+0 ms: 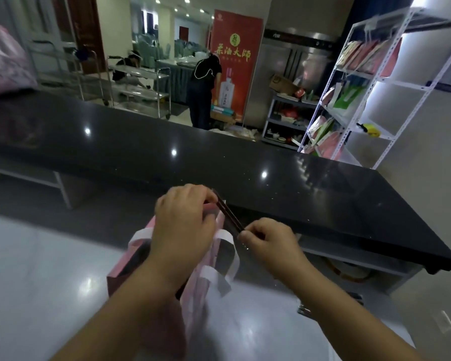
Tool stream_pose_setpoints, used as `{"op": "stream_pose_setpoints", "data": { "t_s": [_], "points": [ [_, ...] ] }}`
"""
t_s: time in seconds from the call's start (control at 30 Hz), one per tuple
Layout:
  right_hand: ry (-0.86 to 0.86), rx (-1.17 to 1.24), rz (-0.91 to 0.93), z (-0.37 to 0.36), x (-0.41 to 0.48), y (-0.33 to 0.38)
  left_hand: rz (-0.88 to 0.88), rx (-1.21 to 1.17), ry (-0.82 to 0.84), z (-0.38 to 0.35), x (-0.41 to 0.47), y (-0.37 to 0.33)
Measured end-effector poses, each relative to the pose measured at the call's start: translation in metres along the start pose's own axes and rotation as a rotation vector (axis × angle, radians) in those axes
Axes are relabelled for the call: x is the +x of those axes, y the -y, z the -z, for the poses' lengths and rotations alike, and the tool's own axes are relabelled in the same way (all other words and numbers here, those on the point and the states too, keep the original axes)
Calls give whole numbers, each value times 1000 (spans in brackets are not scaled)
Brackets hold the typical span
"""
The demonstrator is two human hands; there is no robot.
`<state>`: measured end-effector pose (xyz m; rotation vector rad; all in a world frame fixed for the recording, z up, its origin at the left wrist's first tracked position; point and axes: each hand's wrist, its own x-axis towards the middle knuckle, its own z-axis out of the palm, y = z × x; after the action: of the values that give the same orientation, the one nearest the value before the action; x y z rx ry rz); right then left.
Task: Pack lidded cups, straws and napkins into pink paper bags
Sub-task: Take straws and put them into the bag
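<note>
- A black raised ledge (245,162) runs across the far side of the work area. Its front edge stands just beyond the hands and closes off room forward.
- The pale counter (50,269) below carries the job. It lies open to the left of the bag, while dark, blurred items sit near its right edge.
- A pink paper bag (198,303) stands on the counter, mouth up, directly under both hands. Its white handles (228,259) flop outward.
- The left hand (182,217) is over the bag mouth, fingers curled round the far end of the straws; whether a cup is inside cannot be told.
- The right hand (268,241) pinches the near end, fingers closed on it.
- The dark straws (229,217) lie slanted above the bag's right rim, so the straw step appears to be under way. Next they likely need tipping upright and lowering clear of the handles.
</note>
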<state>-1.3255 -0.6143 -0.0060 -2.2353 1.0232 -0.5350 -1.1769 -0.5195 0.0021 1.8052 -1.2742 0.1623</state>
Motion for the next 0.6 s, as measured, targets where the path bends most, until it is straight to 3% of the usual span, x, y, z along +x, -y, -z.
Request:
{"op": "stream_pose_setpoints", "data": {
  "t_s": [0.07, 0.17, 0.37, 0.5, 0.6],
  "points": [
    [126, 99, -97, -3, 12, 24, -40, 340, 148, 24, 1, 26],
    [247, 75, -145, -12, 26, 53, -29, 535, 308, 46, -2, 52],
    [410, -243, -125, -44, 53, 105, -178, 437, 197, 63, 4, 76],
    [569, -596, -222, -84, 86, 130, -422, 547, 257, 68, 9, 91],
    [643, -754, -372, -116, 109, 131, -379, 668, 388, 77, 7, 97]
  ]
}}
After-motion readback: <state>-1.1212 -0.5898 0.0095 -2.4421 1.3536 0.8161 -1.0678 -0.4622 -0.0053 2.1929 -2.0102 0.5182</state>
